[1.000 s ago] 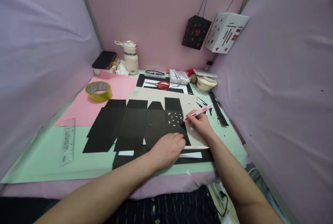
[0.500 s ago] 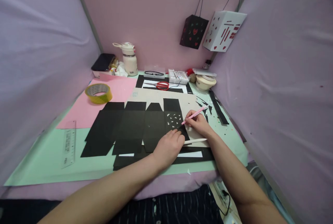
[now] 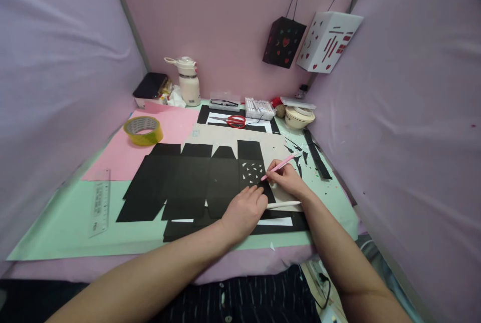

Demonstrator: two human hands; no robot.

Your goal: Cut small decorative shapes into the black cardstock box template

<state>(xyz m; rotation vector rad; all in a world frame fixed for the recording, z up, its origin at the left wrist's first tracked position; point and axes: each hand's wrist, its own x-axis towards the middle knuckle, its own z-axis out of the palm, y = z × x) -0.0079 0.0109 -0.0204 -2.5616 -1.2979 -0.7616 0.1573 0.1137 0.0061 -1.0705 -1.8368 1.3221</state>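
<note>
A black card box template (image 3: 190, 178) with fold lines and tabs lies flat on a beige board (image 3: 276, 150). Its right panel has a cluster of small cut-out shapes (image 3: 252, 173). My right hand (image 3: 284, 177) pinches a slim pink pen-style craft knife (image 3: 280, 166), its tip down at the right edge of that cluster. My left hand (image 3: 246, 212) rests flat on the panel just below, fingers stretched out and pressing the card. A white pen (image 3: 283, 204) lies between my left hand and right wrist; its left end is hidden by the hand.
Yellow tape (image 3: 143, 131) sits on pink paper (image 3: 108, 163), above a clear ruler (image 3: 100, 203). Red-handled scissors (image 3: 236, 121), a marker box (image 3: 259, 108), a bowl (image 3: 298, 118) and a bottle (image 3: 189, 82) stand behind. Black scraps (image 3: 300, 160) lie right. Two paper lanterns (image 3: 284, 42) hang above.
The view has shifted slightly. The knife tip has moved a little left and down along the card. My left hand stays in the same place on the panel.
</note>
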